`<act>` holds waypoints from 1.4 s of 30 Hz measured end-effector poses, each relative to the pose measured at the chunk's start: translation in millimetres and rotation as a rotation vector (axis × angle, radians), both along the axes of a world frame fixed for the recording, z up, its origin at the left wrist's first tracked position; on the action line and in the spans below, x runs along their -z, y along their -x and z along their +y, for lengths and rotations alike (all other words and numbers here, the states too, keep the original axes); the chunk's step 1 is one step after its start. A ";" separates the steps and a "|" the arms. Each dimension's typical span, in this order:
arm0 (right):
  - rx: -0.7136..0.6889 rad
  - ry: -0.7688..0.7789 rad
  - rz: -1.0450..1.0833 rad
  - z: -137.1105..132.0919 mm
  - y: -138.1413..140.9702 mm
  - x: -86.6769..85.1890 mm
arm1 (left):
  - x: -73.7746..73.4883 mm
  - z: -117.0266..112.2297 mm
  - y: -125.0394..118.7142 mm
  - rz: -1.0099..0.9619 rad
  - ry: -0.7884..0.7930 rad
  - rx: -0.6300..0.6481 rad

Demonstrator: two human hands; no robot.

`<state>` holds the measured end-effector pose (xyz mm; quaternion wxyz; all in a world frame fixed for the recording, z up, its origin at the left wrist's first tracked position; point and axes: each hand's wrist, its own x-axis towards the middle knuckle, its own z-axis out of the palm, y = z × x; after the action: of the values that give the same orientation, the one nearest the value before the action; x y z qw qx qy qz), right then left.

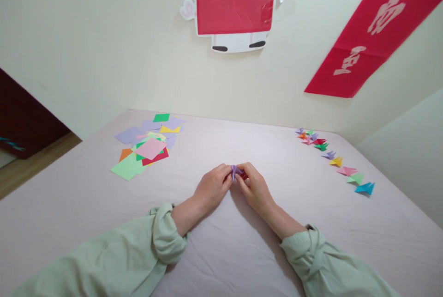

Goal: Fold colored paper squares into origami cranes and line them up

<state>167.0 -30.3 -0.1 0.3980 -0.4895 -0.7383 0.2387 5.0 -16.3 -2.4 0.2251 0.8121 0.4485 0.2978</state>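
Observation:
A small folded purple paper (235,172) is pinched between my two hands, near the middle of the pale cloth-covered surface (221,144). My left hand (215,187) grips its left side with thumb and fingers closed. On the other side, my right hand (255,187) holds it between thumb and forefinger. Fingers cover much of the paper, so its full shape is hidden. Both forearms reach in from below in rolled-up light green sleeves.
Loose coloured paper squares (150,149) lie in an overlapping pile at the left. Several folded paper figures stand in a slanting row at the right, a blue one (365,189) nearest. Behind rises a wall (104,57) with a red banner (374,33).

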 end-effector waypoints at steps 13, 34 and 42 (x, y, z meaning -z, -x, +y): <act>0.005 0.012 -0.085 0.0 -3.3 2.6 | -7.4 -6.5 -1.2 0.117 -0.055 -0.049; 0.014 -0.036 -0.194 -2.3 -0.8 2.2 | -4.0 -6.4 0.1 0.231 -0.106 -0.052; 0.025 0.054 -0.100 -0.6 -1.7 6.5 | -6.0 -5.6 -0.4 0.194 -0.072 -0.036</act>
<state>168.7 -31.0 -6.7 0.3499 -0.5205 -0.7445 0.2289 5.4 -21.9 3.6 0.1460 0.8364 0.4719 0.2377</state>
